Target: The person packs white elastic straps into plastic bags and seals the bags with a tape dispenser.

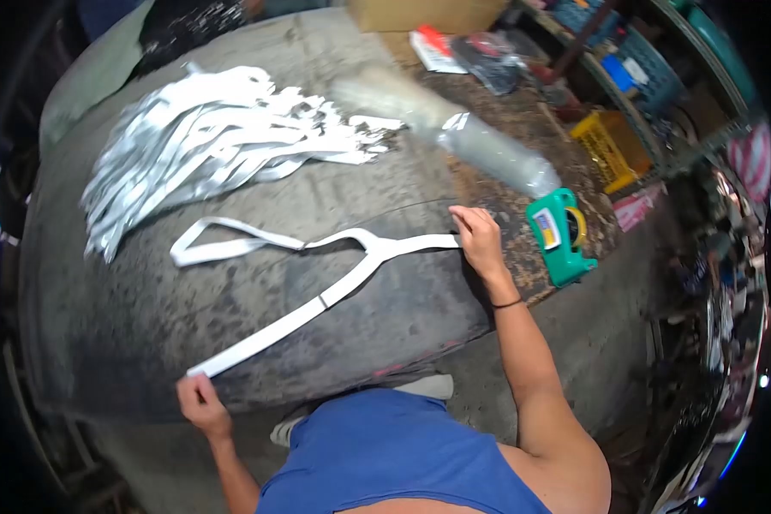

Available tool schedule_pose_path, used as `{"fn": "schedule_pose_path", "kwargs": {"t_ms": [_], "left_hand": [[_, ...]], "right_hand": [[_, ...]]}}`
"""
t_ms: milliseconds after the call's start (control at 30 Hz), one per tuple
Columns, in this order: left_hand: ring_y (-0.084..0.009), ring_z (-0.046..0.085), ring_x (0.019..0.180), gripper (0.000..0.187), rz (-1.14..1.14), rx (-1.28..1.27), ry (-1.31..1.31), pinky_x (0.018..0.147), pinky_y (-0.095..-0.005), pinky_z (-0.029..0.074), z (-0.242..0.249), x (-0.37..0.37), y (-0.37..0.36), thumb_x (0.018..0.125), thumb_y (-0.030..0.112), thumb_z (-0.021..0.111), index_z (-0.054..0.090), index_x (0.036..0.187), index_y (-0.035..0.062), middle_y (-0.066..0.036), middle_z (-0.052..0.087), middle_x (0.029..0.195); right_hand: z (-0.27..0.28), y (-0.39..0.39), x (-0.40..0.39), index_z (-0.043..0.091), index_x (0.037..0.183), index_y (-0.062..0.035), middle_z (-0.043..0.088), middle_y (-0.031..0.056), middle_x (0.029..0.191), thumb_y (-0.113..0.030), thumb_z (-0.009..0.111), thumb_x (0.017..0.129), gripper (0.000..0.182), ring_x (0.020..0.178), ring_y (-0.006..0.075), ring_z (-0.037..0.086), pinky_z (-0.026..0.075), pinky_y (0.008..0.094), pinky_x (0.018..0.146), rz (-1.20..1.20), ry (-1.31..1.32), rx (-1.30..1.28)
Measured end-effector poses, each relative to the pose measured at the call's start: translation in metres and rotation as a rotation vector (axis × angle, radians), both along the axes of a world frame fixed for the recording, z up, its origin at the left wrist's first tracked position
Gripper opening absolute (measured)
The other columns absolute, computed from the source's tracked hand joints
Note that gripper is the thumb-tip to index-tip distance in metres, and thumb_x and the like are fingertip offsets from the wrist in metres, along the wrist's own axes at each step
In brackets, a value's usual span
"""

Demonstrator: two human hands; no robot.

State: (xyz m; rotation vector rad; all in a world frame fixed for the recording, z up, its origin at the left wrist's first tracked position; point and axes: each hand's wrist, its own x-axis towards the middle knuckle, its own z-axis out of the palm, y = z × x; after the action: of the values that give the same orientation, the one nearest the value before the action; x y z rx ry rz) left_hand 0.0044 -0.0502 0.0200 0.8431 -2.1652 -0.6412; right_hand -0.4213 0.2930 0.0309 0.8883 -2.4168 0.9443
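Observation:
A white strap (295,319) lies across the dark table, branching into a Y, with a loop on its upper left arm. My left hand (204,406) pinches the strap's lower left end at the table's front edge. At the right, my right hand (478,238) holds the end of the other branch between thumb and fingers. Beyond the strap, a large bundle of white straps (223,128) is spread on the table. Just right of my right hand is a green tape dispenser (559,238) with yellow tape.
A clear plastic-wrapped roll (497,152) lies at the back right of the table (111,343). Behind it are plastic packets (488,62) and a cardboard box (428,14). A shelf with a yellow basket (611,150) stands at the right. Black plastic (188,34) is at the back left.

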Motion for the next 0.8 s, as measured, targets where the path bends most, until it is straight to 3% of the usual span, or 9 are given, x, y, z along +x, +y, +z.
{"fn": "schedule_pose_path", "kwargs": {"t_ms": [100, 167, 300, 333, 367, 467, 567, 600, 800], "left_hand": [[-0.0277, 0.059, 0.067, 0.004, -0.226, 0.048, -0.027, 0.063, -0.0365, 0.046, -0.029, -0.018, 0.043, 0.088, 0.004, 0.065, 0.064, 0.085, 0.0026, -0.011, 0.061, 0.076], [-0.0301, 0.059, 0.066, 0.003, -0.313, -0.236, -0.133, 0.062, -0.0391, 0.046, -0.022, -0.032, 0.058, 0.086, 0.006, 0.066, 0.065, 0.084, 0.0040, -0.013, 0.062, 0.077], [-0.0326, 0.060, 0.071, 0.005, -0.137, 0.037, -0.094, 0.065, -0.0412, 0.048, -0.027, -0.033, 0.059, 0.086, 0.009, 0.066, 0.066, 0.085, 0.0040, -0.013, 0.062, 0.078], [-0.0330, 0.060, 0.071, 0.005, -0.169, -0.025, -0.100, 0.065, -0.0413, 0.047, -0.025, -0.034, 0.059, 0.086, 0.008, 0.065, 0.066, 0.086, 0.0036, -0.012, 0.062, 0.079], [-0.0330, 0.060, 0.071, 0.005, -0.165, -0.039, -0.093, 0.065, -0.0413, 0.047, -0.024, -0.034, 0.059, 0.086, 0.008, 0.065, 0.066, 0.086, 0.0036, -0.012, 0.062, 0.079], [-0.0329, 0.060, 0.071, 0.006, -0.146, -0.064, -0.159, 0.064, -0.0416, 0.047, -0.026, -0.035, 0.059, 0.086, 0.010, 0.065, 0.065, 0.085, 0.0043, -0.012, 0.062, 0.078], [-0.0327, 0.059, 0.071, 0.006, -0.140, -0.108, -0.197, 0.064, -0.0416, 0.047, -0.027, -0.036, 0.059, 0.085, 0.011, 0.066, 0.064, 0.083, 0.0051, -0.011, 0.061, 0.077], [-0.0326, 0.059, 0.070, 0.006, -0.134, -0.107, -0.195, 0.063, -0.0416, 0.047, -0.028, -0.036, 0.060, 0.084, 0.011, 0.066, 0.064, 0.083, 0.0057, -0.011, 0.060, 0.076], [-0.0325, 0.059, 0.069, 0.006, -0.113, -0.112, -0.209, 0.062, -0.0417, 0.047, -0.030, -0.036, 0.060, 0.083, 0.012, 0.068, 0.065, 0.083, 0.0067, -0.011, 0.060, 0.076]], "right_hand": [[0.003, 0.014, -0.043, 0.072, 0.097, -0.0056, 0.068, 0.0133, 0.090, -0.014, 0.068, 0.086, 0.014, 0.090, 0.0339, 0.064, 0.050, 0.0427, 0.079, -0.156, -0.099, 0.001], [-0.005, 0.027, -0.080, 0.072, 0.098, -0.0057, 0.068, 0.0138, 0.093, -0.016, 0.068, 0.087, 0.016, 0.093, 0.0346, 0.063, 0.050, 0.0434, 0.082, -0.213, -0.053, 0.052], [-0.031, 0.039, -0.147, 0.072, 0.103, -0.0053, 0.066, 0.0149, 0.109, -0.018, 0.067, 0.087, 0.021, 0.106, 0.0360, 0.060, 0.047, 0.0450, 0.094, -0.328, 0.049, 0.123], [-0.035, 0.041, -0.159, 0.067, 0.118, -0.0060, 0.058, 0.0157, 0.131, -0.022, 0.063, 0.092, 0.031, 0.126, 0.0359, 0.050, 0.040, 0.0509, 0.105, -0.372, -0.066, 0.221], [-0.033, 0.037, -0.165, 0.067, 0.118, -0.0060, 0.058, 0.0157, 0.131, -0.022, 0.063, 0.092, 0.031, 0.126, 0.0359, 0.050, 0.040, 0.0509, 0.105, -0.369, -0.060, 0.206], [-0.027, 0.031, -0.188, 0.045, 0.145, -0.0108, 0.033, 0.0132, 0.157, -0.027, 0.054, 0.098, 0.051, 0.148, 0.0390, 0.020, 0.018, 0.0691, 0.112, -0.527, -0.226, 0.381], [-0.032, 0.029, -0.203, 0.043, 0.146, -0.0116, 0.032, 0.0125, 0.157, -0.027, 0.054, 0.098, 0.052, 0.149, 0.0388, 0.018, 0.016, 0.0678, 0.113, -0.618, -0.343, 0.446], [-0.031, 0.027, -0.199, 0.056, 0.134, -0.0111, 0.047, 0.0114, 0.146, -0.025, 0.054, 0.097, 0.040, 0.143, 0.0369, 0.032, 0.020, 0.0676, 0.112, -0.620, -0.352, 0.490], [-0.042, 0.029, -0.204, 0.070, 0.096, -0.0104, 0.067, 0.0072, 0.107, -0.020, 0.059, 0.092, 0.014, 0.111, 0.0305, 0.060, 0.033, 0.0616, 0.103, -0.579, -0.028, 0.485]]}}
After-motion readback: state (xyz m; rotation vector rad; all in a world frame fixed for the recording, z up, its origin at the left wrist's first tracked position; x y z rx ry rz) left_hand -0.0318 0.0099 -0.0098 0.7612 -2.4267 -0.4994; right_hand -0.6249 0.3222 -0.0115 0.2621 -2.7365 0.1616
